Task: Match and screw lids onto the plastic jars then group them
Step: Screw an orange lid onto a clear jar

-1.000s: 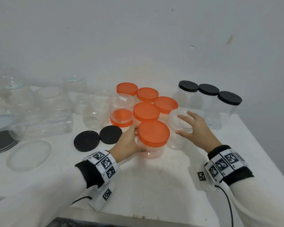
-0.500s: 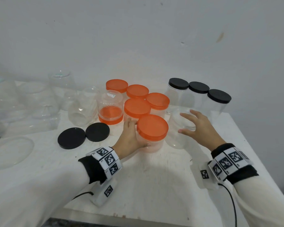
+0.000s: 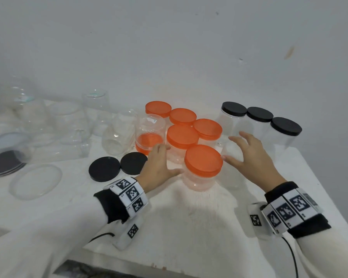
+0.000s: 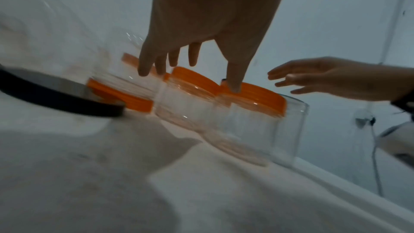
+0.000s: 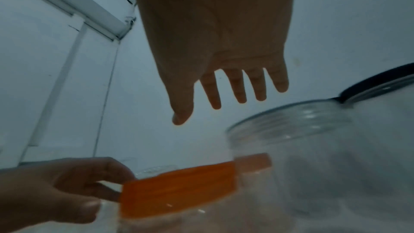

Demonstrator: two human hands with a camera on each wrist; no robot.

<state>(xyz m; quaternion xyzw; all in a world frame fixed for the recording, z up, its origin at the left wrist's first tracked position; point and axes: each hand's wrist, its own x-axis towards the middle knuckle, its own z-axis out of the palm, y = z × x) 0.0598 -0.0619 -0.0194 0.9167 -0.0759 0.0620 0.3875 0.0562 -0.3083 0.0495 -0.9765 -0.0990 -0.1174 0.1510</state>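
From the head view, a white table carries a cluster of clear plastic jars with orange lids; the nearest orange-lidded jar stands at the front of the cluster, with four more capped ones behind it and an upturned jar on an orange lid to their left. The left hand lies against the left side of the nearest jar, fingers loosely extended and thumb reaching toward its wall, not clamped round it. The right hand is spread wide, fingers splayed above an uncapped clear jar just right of the orange one; whether it touches the rim cannot be told. Three black-lidded jars stand in a row at the far right, two loose black lids lie to the left of the left hand, and more clear jars and lids sit further left. In the left wrist view the left hand hangs with fingers straight, the thumb tip on the edge of an orange lid, while the other hand hovers flat beyond. In the right wrist view the right hand is wide and relaxed, clear of the uncapped jar, with the orange lid beside it
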